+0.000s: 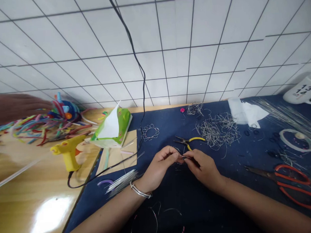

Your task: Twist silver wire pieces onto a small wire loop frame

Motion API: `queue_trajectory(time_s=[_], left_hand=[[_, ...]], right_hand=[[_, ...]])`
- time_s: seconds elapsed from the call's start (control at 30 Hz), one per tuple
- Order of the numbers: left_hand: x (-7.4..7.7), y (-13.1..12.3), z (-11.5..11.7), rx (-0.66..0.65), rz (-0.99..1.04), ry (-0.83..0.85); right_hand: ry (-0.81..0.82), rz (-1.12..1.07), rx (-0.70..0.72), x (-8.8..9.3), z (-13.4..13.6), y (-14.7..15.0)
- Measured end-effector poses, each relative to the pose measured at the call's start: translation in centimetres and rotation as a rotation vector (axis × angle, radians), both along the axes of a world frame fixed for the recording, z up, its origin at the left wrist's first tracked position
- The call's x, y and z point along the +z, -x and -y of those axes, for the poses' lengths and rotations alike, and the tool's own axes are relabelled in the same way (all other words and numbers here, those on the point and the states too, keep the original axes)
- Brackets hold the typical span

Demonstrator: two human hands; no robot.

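Note:
Over the dark blue cloth, my left hand (159, 166) and my right hand (203, 168) meet with their fingertips almost together. Both are closed in a pinch on a thin piece of wire (183, 157), mostly hidden by the fingers. My left wrist wears silver bangles. Just beyond my fingers lie pliers with yellow handles (190, 141). A flower-shaped wire ring (150, 132) rests farther back on the left. Behind my right hand is a tangled heap of wire pieces (218, 130). Straight wires (122, 182) lie in a bundle beside my left wrist.
Large orange-handled scissors (294, 182) lie at right, near a clear spool (297, 140) and a white mug (304, 89). At left are a yellow glue gun (70, 152), its black cord, a green tissue pack (114, 127), colourful fuzzy stems (41, 127) and another person's blurred hand (16, 107).

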State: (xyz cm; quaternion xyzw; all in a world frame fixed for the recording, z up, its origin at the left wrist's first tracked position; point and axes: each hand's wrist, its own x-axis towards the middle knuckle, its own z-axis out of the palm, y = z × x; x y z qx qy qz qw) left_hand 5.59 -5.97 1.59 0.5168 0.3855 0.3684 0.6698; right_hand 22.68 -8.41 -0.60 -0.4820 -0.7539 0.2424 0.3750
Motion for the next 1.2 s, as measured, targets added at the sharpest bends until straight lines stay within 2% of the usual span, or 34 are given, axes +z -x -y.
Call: queue_trajectory(time_s=[0.33,0.5,0.87,1.1,1.2], left_hand=[[-0.48,-0.05,0.13,0.086,0.073,0.005],[-0.58,0.17,-0.09,0.063,0.096,0.015],[-0.59,0.40,-0.44,0.000,-0.002,-0.043],[-0.54,0.58,-0.58,0.064,-0.084,-0.047],[-0.56,0.72,-0.61,0.023,-0.127,-0.072]], right_hand=[[0.071,-0.024,0.024,0.17,0.10,0.20],[0.119,-0.024,0.027,0.38,0.06,0.18],[0.246,-0.098,-0.013,0.21,-0.18,0.06],[0.311,-0.169,-0.076,0.60,-0.26,-0.04],[0.305,-0.180,-0.096,0.69,-0.20,-0.05]])
